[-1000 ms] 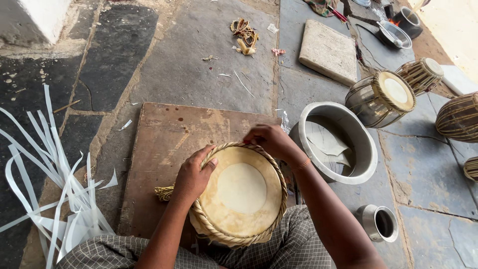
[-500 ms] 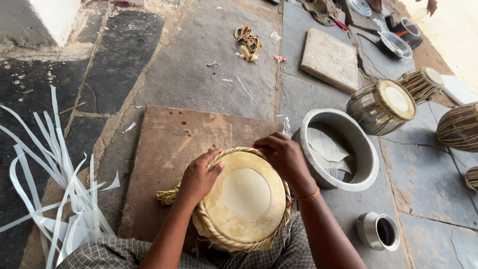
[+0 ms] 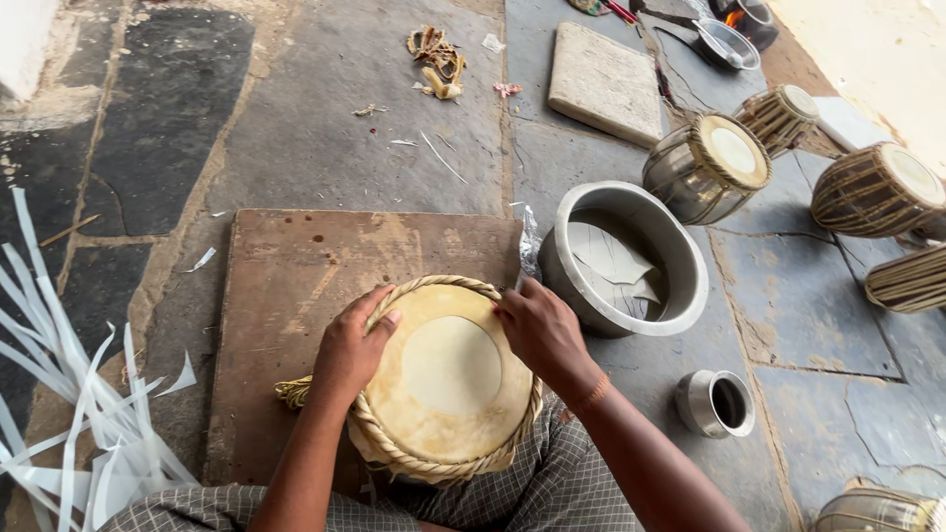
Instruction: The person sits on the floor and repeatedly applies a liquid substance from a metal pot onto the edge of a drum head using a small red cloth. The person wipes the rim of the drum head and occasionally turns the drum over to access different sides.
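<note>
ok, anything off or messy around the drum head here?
Nothing damaged. Scraps litter the stone floor: a scrap pile at the top, white strips at left. Both hands, left and right, grip the drum head.

Your drumhead (image 3: 448,369): matt, smooth hide, rim of rough braided fibre. Board (image 3: 296,286): worn matt wood. Basin (image 3: 623,258): dull metal.

The left hand (image 3: 353,347) and right hand (image 3: 537,330) cover parts of the drum head's (image 3: 448,379) braided rim, its body lies hidden beneath it, while the white strips (image 3: 69,394), a striped drum (image 3: 912,279) and a metal vessel (image 3: 877,510) are cut by the edges.
</note>
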